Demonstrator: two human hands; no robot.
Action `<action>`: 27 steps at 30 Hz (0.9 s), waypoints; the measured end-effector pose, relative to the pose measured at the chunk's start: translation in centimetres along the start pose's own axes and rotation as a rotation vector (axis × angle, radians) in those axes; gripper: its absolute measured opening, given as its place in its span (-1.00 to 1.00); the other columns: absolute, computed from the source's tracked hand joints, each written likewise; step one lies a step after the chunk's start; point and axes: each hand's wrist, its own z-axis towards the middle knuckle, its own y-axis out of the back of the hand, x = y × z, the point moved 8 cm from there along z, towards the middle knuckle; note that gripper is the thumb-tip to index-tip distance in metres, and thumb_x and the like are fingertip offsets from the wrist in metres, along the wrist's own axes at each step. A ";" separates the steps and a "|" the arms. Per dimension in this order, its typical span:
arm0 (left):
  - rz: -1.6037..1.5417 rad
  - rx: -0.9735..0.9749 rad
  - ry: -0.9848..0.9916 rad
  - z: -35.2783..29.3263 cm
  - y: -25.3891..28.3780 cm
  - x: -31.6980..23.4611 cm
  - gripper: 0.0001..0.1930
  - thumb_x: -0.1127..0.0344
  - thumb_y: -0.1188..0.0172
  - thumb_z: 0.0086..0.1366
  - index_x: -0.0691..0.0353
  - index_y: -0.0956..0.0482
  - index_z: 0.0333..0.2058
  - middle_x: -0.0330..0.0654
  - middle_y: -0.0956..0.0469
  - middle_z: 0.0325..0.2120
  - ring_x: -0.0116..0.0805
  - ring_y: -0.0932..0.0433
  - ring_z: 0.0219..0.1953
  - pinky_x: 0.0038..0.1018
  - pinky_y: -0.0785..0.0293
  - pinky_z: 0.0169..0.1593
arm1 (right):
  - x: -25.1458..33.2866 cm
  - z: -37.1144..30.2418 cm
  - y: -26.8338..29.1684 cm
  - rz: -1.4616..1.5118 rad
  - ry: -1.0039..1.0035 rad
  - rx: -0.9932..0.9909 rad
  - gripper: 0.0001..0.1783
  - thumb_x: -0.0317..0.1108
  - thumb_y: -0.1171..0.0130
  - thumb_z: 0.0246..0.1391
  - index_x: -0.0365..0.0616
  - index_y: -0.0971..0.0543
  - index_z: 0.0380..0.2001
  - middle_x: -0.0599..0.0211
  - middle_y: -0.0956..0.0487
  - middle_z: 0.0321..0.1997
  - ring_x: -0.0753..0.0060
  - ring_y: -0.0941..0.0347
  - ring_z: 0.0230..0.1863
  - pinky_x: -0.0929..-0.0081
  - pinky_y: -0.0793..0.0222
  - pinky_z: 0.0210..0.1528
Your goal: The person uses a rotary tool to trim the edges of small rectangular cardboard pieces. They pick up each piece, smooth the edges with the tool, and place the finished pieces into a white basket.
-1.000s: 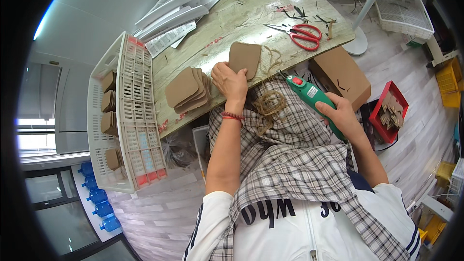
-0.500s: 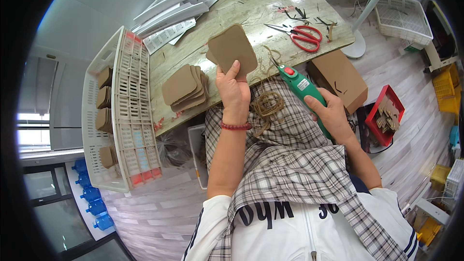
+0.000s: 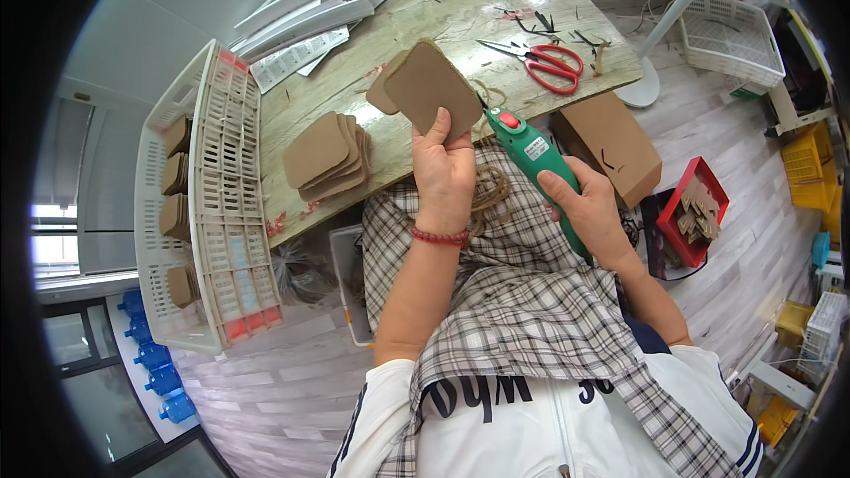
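Closed between thumb and fingers, my left hand (image 3: 445, 168) holds up a flat brown piece (image 3: 431, 84) with rounded corners. Behind it, more brown material (image 3: 382, 93) sticks out on the left. My right hand (image 3: 586, 208) wraps round a green handheld power tool (image 3: 537, 155) with a red switch, thumb along its side. The tool's thin dark tip is at the right edge of the held piece; whether it touches cannot be told. A coil of brown twine (image 3: 492, 190) lies on my lap, partly hidden. Left of my left hand, similar brown pieces (image 3: 319, 158) are stacked on the table.
Red-handled scissors (image 3: 553, 68) lie on the table (image 3: 443, 0) near dark scraps. Rolled papers (image 3: 310, 13) sit at the back left. A white plastic crate (image 3: 232, 204) with brown pieces stands at left. Right are a cardboard box (image 3: 611, 143) and a red tray (image 3: 725, 199).
The tool has moved left, bringing its tip to the held piece's right edge. My left hand has shifted slightly right, and more brown material shows behind the piece.
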 end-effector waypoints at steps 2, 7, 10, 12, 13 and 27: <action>0.010 -0.004 0.012 -0.2 0.2 0.4 -0.60 0.61 -0.09 0.27 0.26 -0.36 0.08 -0.12 -0.47 0.02 -0.19 -0.46 0.07 -0.24 -0.42 0.20 | 0.2 0.0 0.0 0.001 0.002 -0.004 -0.62 -0.14 -0.23 0.15 -0.28 -0.56 -0.19 0.49 -0.46 -0.53 0.72 -0.31 -0.59 0.65 -0.29 -0.51; 0.078 0.056 0.030 -0.9 0.5 1.5 -0.58 0.62 -0.08 0.26 0.29 -0.35 0.10 -0.10 -0.46 0.04 -0.17 -0.45 0.10 -0.23 -0.39 0.23 | 0.5 0.2 0.4 -0.015 0.018 -0.035 -0.64 -0.15 -0.23 0.15 -0.29 -0.56 -0.24 0.48 -0.46 -0.53 0.71 -0.32 -0.59 0.65 -0.29 -0.53; 0.095 0.065 0.079 -1.7 0.7 2.5 -0.58 0.62 -0.07 0.26 0.28 -0.35 0.10 -0.10 -0.45 0.05 -0.19 -0.45 0.09 -0.24 -0.37 0.24 | 0.5 0.5 0.8 -0.023 0.033 -0.056 -0.63 -0.14 -0.24 0.15 -0.30 -0.57 -0.23 0.48 -0.46 -0.53 0.72 -0.32 -0.59 0.66 -0.28 -0.55; 0.117 0.043 0.098 -2.3 0.8 3.1 -0.59 0.62 -0.07 0.27 0.26 -0.34 0.09 -0.10 -0.44 0.05 -0.19 -0.45 0.08 -0.23 -0.36 0.24 | 0.8 0.6 0.9 -0.004 0.031 -0.063 -0.62 -0.13 -0.24 0.14 -0.30 -0.57 -0.23 0.48 -0.46 -0.54 0.72 -0.32 -0.59 0.66 -0.28 -0.55; 0.130 0.034 0.099 -2.5 1.1 3.2 -0.60 0.62 -0.07 0.27 0.26 -0.34 0.08 -0.10 -0.44 0.04 -0.19 -0.45 0.08 -0.24 -0.36 0.24 | 0.9 0.6 0.9 0.006 0.032 -0.066 -0.61 -0.13 -0.24 0.14 -0.30 -0.57 -0.23 0.48 -0.46 -0.54 0.72 -0.32 -0.59 0.66 -0.28 -0.55; 0.572 0.195 0.089 -3.5 2.7 -1.6 -0.68 0.68 -0.10 0.21 0.31 -0.47 -0.05 -0.15 -0.59 -0.15 -0.37 -0.58 -0.13 -0.43 -0.54 -0.01 | -0.1 0.1 3.7 -0.108 0.009 0.048 -0.65 -0.14 -0.24 0.11 -0.26 -0.57 -0.27 0.49 -0.45 -0.55 0.71 -0.33 -0.59 0.66 -0.27 -0.53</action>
